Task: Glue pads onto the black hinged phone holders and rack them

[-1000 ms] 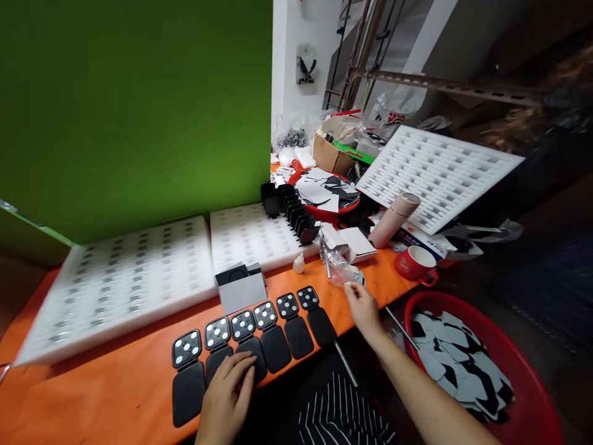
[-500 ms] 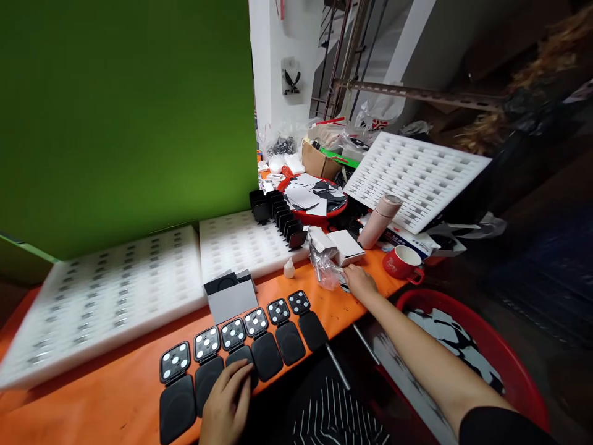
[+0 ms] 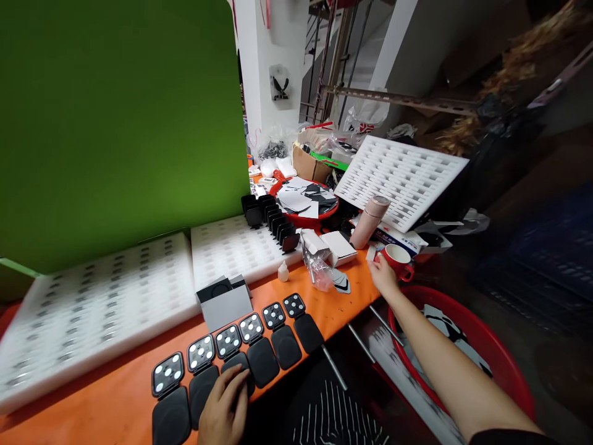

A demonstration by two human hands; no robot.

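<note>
My left hand (image 3: pixel 225 405) rests at the table's front edge with its fingers bent over a black hinged case (image 3: pixel 238 366), thumb apart. That case stands in a row of several opened ones, each with a dotted square upper half (image 3: pixel 201 353) and a smooth black lower half (image 3: pixel 288 346). My right hand (image 3: pixel 383 275) is stretched out to the right, fingertips together against the left side of a red mug (image 3: pixel 401 259). A small white piece (image 3: pixel 371 253) shows at those fingertips; whether it is held is unclear. Left of this hand lie black-and-white flat pieces (image 3: pixel 341 282).
Behind the row are grey and black sheets (image 3: pixel 229 304), a small white bottle (image 3: pixel 283 272), a clear plastic bag (image 3: pixel 319 274) and a white box (image 3: pixel 338 248). A pink tumbler (image 3: pixel 369 222) stands near the mug. A red basin (image 3: pixel 504 364) sits below the right arm. White foam trays (image 3: pixel 139 303) line the back.
My right hand has moved right, from the flat pieces beside the plastic bag to the red mug. My left hand stays on the same case. The view has shifted slightly.
</note>
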